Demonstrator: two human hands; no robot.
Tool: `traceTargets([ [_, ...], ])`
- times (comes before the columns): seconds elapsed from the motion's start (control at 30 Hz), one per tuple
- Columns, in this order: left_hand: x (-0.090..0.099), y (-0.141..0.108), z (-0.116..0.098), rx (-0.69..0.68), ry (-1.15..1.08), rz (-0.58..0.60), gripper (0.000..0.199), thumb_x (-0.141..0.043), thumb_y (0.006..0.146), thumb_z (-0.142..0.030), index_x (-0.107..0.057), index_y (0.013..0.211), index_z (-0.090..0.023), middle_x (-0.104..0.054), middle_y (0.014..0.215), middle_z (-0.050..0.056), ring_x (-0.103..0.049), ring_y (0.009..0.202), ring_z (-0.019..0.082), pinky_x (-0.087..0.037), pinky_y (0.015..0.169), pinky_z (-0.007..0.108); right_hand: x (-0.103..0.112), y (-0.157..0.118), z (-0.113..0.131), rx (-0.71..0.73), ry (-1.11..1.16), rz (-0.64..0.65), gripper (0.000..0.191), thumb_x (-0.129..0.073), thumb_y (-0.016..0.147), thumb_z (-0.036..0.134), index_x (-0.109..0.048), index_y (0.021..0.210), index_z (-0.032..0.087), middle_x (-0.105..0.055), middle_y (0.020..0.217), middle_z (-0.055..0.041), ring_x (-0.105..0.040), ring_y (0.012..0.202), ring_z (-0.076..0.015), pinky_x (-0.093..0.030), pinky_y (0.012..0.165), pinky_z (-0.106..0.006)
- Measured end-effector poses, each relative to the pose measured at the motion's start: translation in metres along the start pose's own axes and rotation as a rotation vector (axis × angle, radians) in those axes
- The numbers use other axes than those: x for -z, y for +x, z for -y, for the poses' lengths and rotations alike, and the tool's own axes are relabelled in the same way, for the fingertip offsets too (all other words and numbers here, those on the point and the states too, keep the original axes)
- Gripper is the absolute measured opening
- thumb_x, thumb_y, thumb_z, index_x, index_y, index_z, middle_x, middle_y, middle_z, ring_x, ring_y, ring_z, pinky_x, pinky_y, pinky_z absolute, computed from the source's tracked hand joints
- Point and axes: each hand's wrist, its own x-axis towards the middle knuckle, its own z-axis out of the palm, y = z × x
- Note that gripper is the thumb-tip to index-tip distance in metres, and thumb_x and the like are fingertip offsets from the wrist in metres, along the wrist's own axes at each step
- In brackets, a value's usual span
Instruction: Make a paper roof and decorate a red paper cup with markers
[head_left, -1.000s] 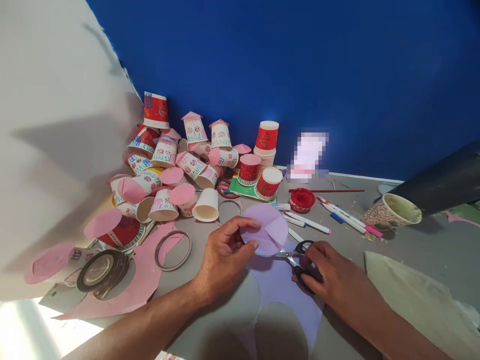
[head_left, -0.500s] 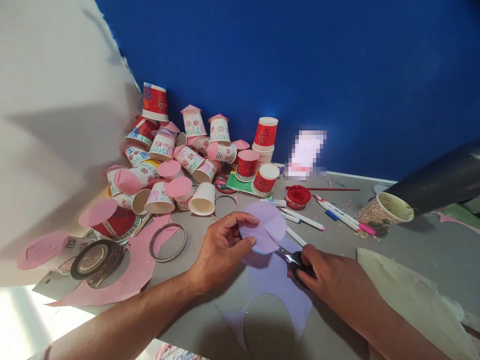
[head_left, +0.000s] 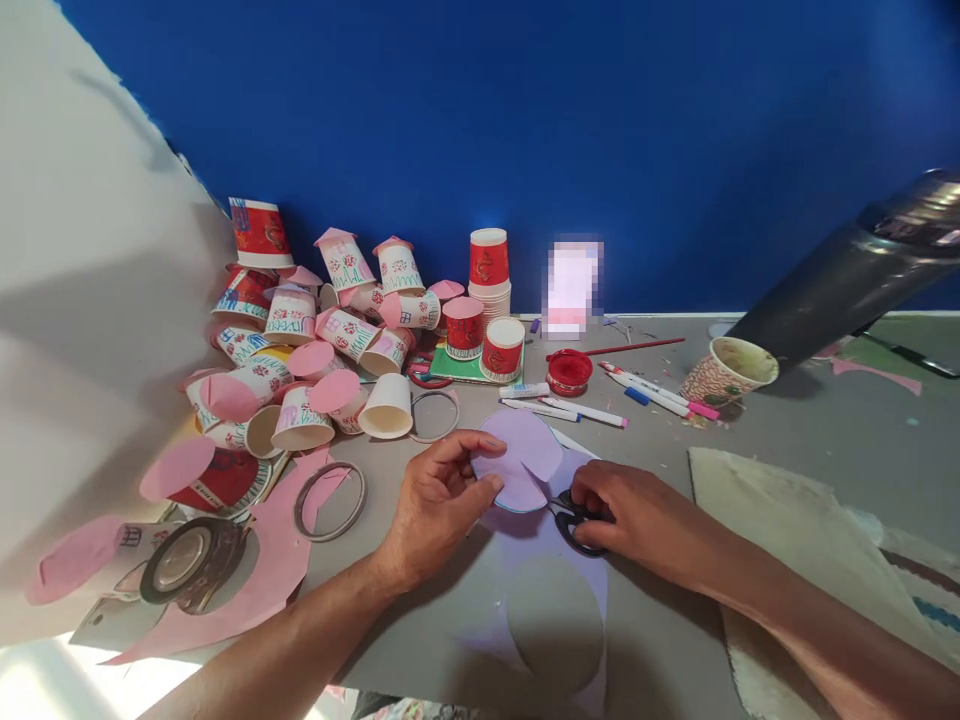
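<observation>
A light purple paper circle (head_left: 519, 452) with a slit running in from its lower right edge is pinched between the thumb and fingers of my left hand (head_left: 441, 505). Just right of it, my right hand (head_left: 643, 515) grips black-handled scissors (head_left: 571, 530) by the handles, which are spread apart. The blades are mostly hidden at the paper's edge. Beneath both hands lies a purple paper sheet (head_left: 517, 572) with a round hole cut out of it.
Decorated paper cups (head_left: 304, 420) with pink paper cones pile up at left. Near them lie tape rolls (head_left: 330, 502) and a pink paper offcut (head_left: 281, 560). Behind my hands are markers (head_left: 585, 412) and a red pot (head_left: 570, 372). A patterned cup (head_left: 727, 372), dark bottle (head_left: 817, 275) and cloth (head_left: 780, 540) are at right.
The scissors have drawn back from the slit and turned, and their handles have spread apart. My left hand still holds the circle. The whole view has shifted slightly.
</observation>
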Motion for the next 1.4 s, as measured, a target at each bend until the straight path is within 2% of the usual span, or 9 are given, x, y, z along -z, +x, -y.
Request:
traceTargets([
  [0.07, 0.001, -0.002, 0.001, -0.057, 0.082, 0.002, 0.02, -0.074, 0.077, -0.016, -0.073, 0.097, -0.018, -0.067, 0.086, 0.002, -0.055, 0.067, 0.011, -0.045, 0.061, 0.022, 0.008, -0.001, 0.003, -0.012, 0.192, 0.008, 0.009, -0.062, 0.087, 0.027, -0.066, 0.093, 0.022, -0.07, 0.086, -0.002, -0.061, 0.074, -0.0176, -0.041, 0.066, -0.028],
  [0.17, 0.0, -0.005, 0.005, -0.112, 0.171, 0.035, 0.02, -0.071, 0.08, -0.013, -0.075, 0.098, -0.02, -0.07, 0.09, 0.003, -0.057, 0.073, 0.012, -0.044, 0.066, 0.023, 0.012, -0.002, 0.007, -0.017, 0.614, 0.032, 0.036, -0.054, 0.095, 0.054, -0.065, 0.102, 0.02, -0.066, 0.077, -0.0021, -0.06, 0.066, -0.0165, -0.04, 0.055, -0.026],
  [0.27, -0.002, -0.007, 0.009, -0.071, 0.13, 0.09, 0.019, -0.073, 0.08, -0.013, -0.075, 0.099, -0.02, -0.069, 0.09, 0.003, -0.055, 0.071, 0.011, -0.043, 0.065, 0.023, 0.009, -0.002, 0.011, 0.018, 0.858, 0.05, 0.052, -0.056, 0.09, 0.07, -0.062, 0.085, 0.018, -0.059, 0.063, 0.0002, -0.053, 0.056, -0.0129, -0.034, 0.049, -0.023],
  [0.37, -0.005, -0.008, 0.012, 0.064, -0.031, 0.153, 0.021, -0.078, 0.079, -0.016, -0.073, 0.099, -0.018, -0.067, 0.084, 0.002, -0.055, 0.068, 0.01, -0.043, 0.061, 0.022, 0.007, -0.002, 0.017, 0.022, 0.804, -0.034, 0.047, -0.066, 0.087, 0.062, -0.06, 0.071, 0.018, -0.058, 0.059, 0.0012, -0.052, 0.054, -0.0109, -0.039, 0.051, -0.023],
  [0.57, -0.009, -0.004, 0.012, 0.281, -0.354, 0.253, 0.028, -0.085, 0.076, -0.018, -0.067, 0.098, -0.017, -0.065, 0.074, -0.001, -0.059, 0.06, 0.008, -0.045, 0.054, 0.017, 0.012, -0.008, 0.02, 0.047, 0.686, -0.103, 0.039, -0.066, 0.089, 0.05, -0.059, 0.066, 0.019, -0.061, 0.056, 0.0016, -0.055, 0.052, -0.0113, -0.041, 0.05, -0.022],
  [0.73, -0.009, -0.002, 0.013, 0.343, -0.423, 0.212, 0.033, -0.089, 0.072, -0.02, -0.069, 0.098, -0.016, -0.062, 0.074, -0.003, -0.053, 0.052, 0.004, -0.042, 0.047, 0.014, 0.008, -0.008, 0.019, 0.064, 0.642, -0.149, 0.037, -0.063, 0.091, 0.046, -0.056, 0.065, 0.02, -0.061, 0.055, 0.0032, -0.053, 0.05, -0.0104, -0.038, 0.048, -0.022],
  [0.97, -0.007, 0.0, 0.014, 0.438, -0.486, 0.245, 0.035, -0.091, 0.069, -0.019, -0.07, 0.098, -0.016, -0.062, 0.075, -0.003, -0.051, 0.048, 0.002, -0.041, 0.044, 0.013, 0.003, -0.009, 0.019, 0.076, 0.552, -0.213, 0.038, -0.061, 0.093, 0.044, -0.051, 0.064, 0.022, -0.063, 0.058, 0.0022, -0.054, 0.053, -0.0113, -0.039, 0.05, -0.022],
  [1.17, -0.009, 0.001, 0.008, 0.491, -0.537, 0.246, 0.036, -0.093, 0.065, -0.017, -0.071, 0.094, -0.015, -0.064, 0.073, -0.003, -0.052, 0.048, 0.003, -0.041, 0.042, 0.014, 0.002, -0.008, 0.017, 0.134, 0.365, -0.325, 0.04, -0.061, 0.093, 0.042, -0.047, 0.061, 0.022, -0.048, 0.054, 0.0053, -0.038, 0.051, -0.0095, -0.031, 0.049, -0.022],
  [1.4, -0.007, 0.002, 0.011, 0.498, -0.536, 0.27, 0.035, -0.092, 0.067, -0.017, -0.071, 0.095, -0.015, -0.063, 0.07, -0.003, -0.052, 0.046, 0.003, -0.041, 0.043, 0.013, 0.002, -0.008, 0.017, 0.146, 0.308, -0.344, 0.04, -0.06, 0.093, 0.04, -0.047, 0.061, 0.021, -0.047, 0.053, 0.0059, -0.036, 0.051, -0.0094, -0.031, 0.051, -0.023],
])
